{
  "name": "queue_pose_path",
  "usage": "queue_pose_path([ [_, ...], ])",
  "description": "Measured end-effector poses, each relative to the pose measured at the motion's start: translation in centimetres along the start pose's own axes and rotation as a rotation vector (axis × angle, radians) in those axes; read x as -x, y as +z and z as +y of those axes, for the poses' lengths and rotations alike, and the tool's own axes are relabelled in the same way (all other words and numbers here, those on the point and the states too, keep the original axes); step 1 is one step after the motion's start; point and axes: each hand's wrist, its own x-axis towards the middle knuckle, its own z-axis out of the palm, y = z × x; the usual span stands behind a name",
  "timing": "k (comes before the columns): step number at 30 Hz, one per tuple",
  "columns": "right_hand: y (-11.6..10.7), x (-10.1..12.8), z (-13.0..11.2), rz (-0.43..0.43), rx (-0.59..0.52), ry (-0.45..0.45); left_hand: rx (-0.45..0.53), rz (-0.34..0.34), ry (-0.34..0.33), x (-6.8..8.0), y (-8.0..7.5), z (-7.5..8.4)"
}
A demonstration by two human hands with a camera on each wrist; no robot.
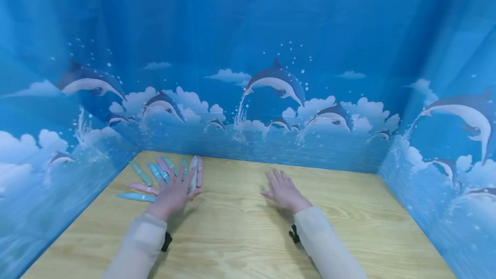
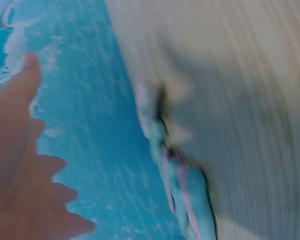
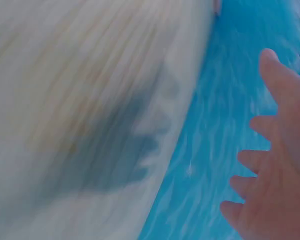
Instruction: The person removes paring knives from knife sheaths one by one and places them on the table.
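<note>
Several slim pink and teal stick-like pieces (image 1: pixel 155 173) lie fanned out at the far left of a wooden table (image 1: pixel 240 236). My left hand (image 1: pixel 176 190) hovers over the right part of that group with its fingers straight and spread, holding nothing. My right hand (image 1: pixel 283 189) is held flat above the middle of the table, fingers spread, also holding nothing. In the blurred left wrist view the left hand (image 2: pixel 25 170) shows spread fingers, with some of the pieces (image 2: pixel 175 170) beside it. The right wrist view is blurred too and shows my right hand (image 3: pixel 270 180) with its shadow on the wood.
Blue curtains printed with dolphins and clouds (image 1: pixel 271 81) wall in the table at the back and on both sides. The back edge of the table (image 1: pixel 294 166) meets the curtain just past the pieces.
</note>
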Motion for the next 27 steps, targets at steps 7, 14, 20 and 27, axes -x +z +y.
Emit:
queue_pose_path([
  [7,1.2,-5.3,-4.7,-0.079,0.036,-0.112,0.013,0.016,0.002,-1.0,-0.2,-2.5],
  [14,3.2,-9.6,-9.2,-0.157,-0.024,-0.118,0.045,-0.058,-0.085,-1.7,-0.4,-4.5],
  [20,5.3,-12.2,-12.6,-0.168,0.048,-0.094,0.015,-0.097,-0.107,-2.4,0.0,-4.7],
  [27,6.1,-12.4,-16.3,-0.181,0.135,-0.129,-0.022,-0.122,-0.140,-2.7,0.2,-4.7],
])
